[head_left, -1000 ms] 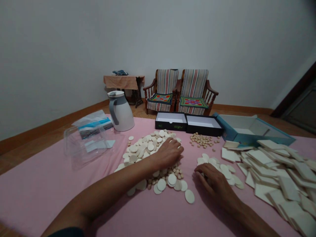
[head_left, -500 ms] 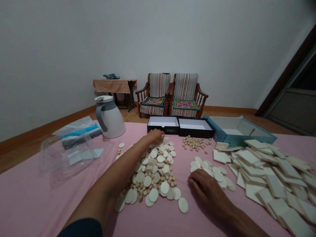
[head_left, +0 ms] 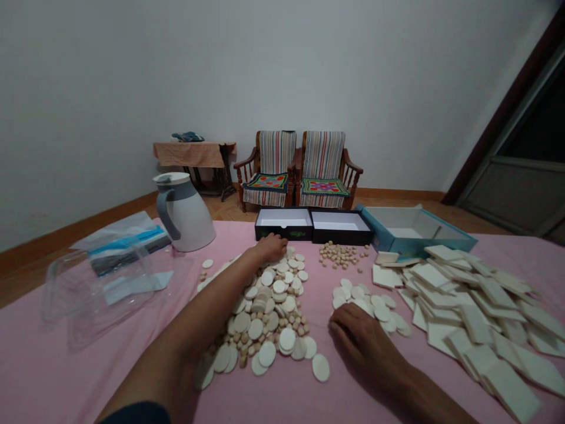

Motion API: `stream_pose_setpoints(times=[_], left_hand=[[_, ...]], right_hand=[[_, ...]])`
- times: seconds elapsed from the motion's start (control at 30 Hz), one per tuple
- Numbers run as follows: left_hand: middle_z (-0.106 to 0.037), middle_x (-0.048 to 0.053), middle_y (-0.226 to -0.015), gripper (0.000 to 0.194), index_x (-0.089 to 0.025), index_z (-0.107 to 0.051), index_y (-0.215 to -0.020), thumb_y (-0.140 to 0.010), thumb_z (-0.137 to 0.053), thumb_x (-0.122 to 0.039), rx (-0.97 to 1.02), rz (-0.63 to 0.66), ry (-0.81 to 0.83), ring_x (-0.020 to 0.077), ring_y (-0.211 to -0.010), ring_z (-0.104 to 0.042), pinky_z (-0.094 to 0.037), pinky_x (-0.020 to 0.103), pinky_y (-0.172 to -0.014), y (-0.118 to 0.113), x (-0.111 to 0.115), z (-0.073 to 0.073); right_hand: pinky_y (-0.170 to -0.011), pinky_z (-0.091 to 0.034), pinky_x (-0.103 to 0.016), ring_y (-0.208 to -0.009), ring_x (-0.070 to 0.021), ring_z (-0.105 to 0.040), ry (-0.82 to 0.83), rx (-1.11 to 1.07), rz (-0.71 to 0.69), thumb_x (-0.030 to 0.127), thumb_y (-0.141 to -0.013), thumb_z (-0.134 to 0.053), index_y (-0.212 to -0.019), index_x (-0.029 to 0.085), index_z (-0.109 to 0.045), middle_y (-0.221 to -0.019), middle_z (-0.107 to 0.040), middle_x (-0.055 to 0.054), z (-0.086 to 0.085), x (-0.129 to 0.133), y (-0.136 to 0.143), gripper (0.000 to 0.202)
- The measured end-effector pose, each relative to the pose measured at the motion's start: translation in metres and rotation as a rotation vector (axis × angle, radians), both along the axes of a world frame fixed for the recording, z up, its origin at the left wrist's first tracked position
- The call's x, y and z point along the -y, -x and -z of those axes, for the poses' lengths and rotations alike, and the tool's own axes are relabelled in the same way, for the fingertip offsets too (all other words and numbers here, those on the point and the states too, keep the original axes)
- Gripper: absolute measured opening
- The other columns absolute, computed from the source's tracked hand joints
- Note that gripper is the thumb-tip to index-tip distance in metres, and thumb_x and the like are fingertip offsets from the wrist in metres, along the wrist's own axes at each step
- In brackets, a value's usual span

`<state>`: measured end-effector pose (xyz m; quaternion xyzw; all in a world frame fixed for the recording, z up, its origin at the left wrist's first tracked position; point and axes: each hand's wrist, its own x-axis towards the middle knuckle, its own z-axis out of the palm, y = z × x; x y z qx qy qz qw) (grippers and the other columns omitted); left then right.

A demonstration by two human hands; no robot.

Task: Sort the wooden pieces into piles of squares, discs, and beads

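Observation:
My left hand (head_left: 270,248) reaches over the far end of a large pile of round wooden discs (head_left: 266,297), its fingers bent and partly hidden; what they hold, if anything, cannot be made out. Small wooden beads (head_left: 296,321) lie among the discs. My right hand (head_left: 359,330) rests on the cloth with its fingers curled together, touching the near edge of a smaller heap of pale discs (head_left: 375,301). Behind that heap lies a group of small beads (head_left: 339,254).
Two black boxes (head_left: 283,231) (head_left: 342,236) and a blue box (head_left: 408,240) stand at the back. Square wooden tiles (head_left: 477,312) spread at the right. A white jug (head_left: 189,218) and clear plastic trays (head_left: 88,288) are at the left.
The whole view has shifted slightly, so most things appear further left. My left hand has moved slightly over the far end of the pile. My right hand stays by the smaller heap.

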<state>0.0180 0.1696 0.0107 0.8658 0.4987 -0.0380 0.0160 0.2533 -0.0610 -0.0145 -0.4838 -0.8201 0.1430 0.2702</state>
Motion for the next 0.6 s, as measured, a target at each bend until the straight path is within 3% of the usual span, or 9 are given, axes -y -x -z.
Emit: stream_pose_setpoints(times=[0.17,0.27,0.33,0.47,0.6], left_hand=[[-0.059,0.009,-0.120,0.034,-0.016,-0.056,-0.121,-0.093,-0.058,-0.036,0.067,0.065,0.050,0.0211,-0.101,-0.061,-0.054,0.042,-0.085,0.019,0.008,-0.003],[-0.065,0.007,-0.103,0.027,-0.015,-0.063,-0.106,-0.097,-0.048,-0.036,0.131,0.113,0.043,0.0182,-0.089,-0.063,-0.052,0.035,-0.080,0.034,0.024,-0.008],[-0.067,0.006,-0.094,0.033,-0.016,-0.065,-0.097,-0.099,-0.039,-0.037,0.182,0.149,0.016,0.0178,-0.084,-0.062,-0.049,0.030,-0.077,0.044,0.038,-0.012],[-0.068,0.008,-0.103,0.033,-0.018,-0.064,-0.103,-0.096,-0.041,-0.041,0.275,0.197,-0.054,0.0203,-0.094,-0.062,-0.047,0.031,-0.085,0.063,0.066,-0.015],[-0.061,0.014,-0.124,0.034,-0.016,-0.059,-0.116,-0.096,-0.043,-0.038,0.363,0.178,-0.166,0.0257,-0.116,-0.055,-0.042,0.041,-0.100,0.072,0.093,-0.009]], right_hand=[[-0.071,-0.042,-0.034,-0.078,-0.0183,-0.053,-0.006,-0.005,-0.004,0.018,-0.096,-0.040,-0.080,0.019,-0.057,-0.081,-0.058,-0.005,-0.001,-0.001,0.000,0.023],[-0.073,-0.042,-0.034,-0.079,-0.0185,-0.053,0.013,-0.022,-0.005,0.018,-0.095,-0.040,-0.082,0.019,-0.057,-0.082,-0.058,-0.005,-0.004,-0.001,0.000,0.022],[-0.074,-0.042,-0.033,-0.082,-0.0184,-0.054,0.041,-0.048,-0.040,0.018,-0.094,-0.043,-0.085,0.019,-0.058,-0.085,-0.059,-0.005,-0.008,0.001,0.000,0.017],[-0.076,-0.044,-0.032,-0.087,-0.0191,-0.056,0.136,-0.027,-0.116,0.023,-0.087,-0.055,-0.100,0.020,-0.057,-0.095,-0.060,-0.006,-0.017,0.010,0.007,0.014],[-0.072,-0.042,-0.033,-0.084,-0.0209,-0.054,0.181,0.151,-0.069,0.027,-0.081,-0.060,-0.097,0.019,-0.054,-0.095,-0.057,-0.007,-0.022,0.020,0.024,0.019]])
